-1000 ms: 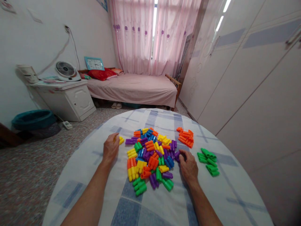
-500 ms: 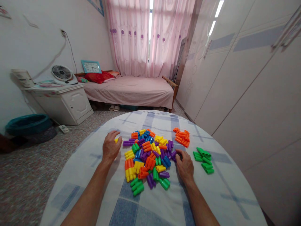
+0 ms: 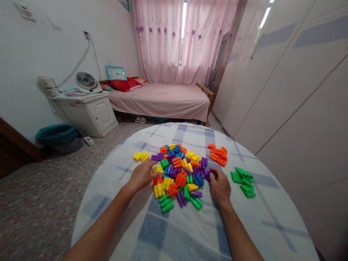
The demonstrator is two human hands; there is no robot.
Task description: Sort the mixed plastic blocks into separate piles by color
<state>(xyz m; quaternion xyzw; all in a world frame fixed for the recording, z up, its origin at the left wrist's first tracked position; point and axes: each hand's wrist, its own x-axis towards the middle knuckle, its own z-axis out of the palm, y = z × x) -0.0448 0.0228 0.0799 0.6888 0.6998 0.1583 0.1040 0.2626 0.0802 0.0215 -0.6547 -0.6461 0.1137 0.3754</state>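
Observation:
A mixed pile of coloured plastic tube blocks (image 3: 179, 175) lies in the middle of a round table under a white and blue checked cloth (image 3: 176, 232). My left hand (image 3: 141, 176) lies low at the pile's left edge, fingers stretched out and touching a yellow block (image 3: 157, 169). My right hand (image 3: 220, 185) rests at the pile's right edge with its fingers curled on a purple block (image 3: 207, 174). Sorted groups lie apart from the pile: yellow blocks (image 3: 140, 156) at the left, orange blocks (image 3: 218, 156) at the back right, green blocks (image 3: 243, 179) at the right.
White wardrobe doors (image 3: 285, 94) stand close on the right. Beyond the table are a pink bed (image 3: 163, 101), a white cabinet (image 3: 87, 112) with a small fan (image 3: 86, 81), and a teal basin (image 3: 56, 133) on the speckled floor.
My left hand has let go of a yellow block at the far left and moved right to the pile's edge. My right hand has stayed on the purple block. The view has shifted.

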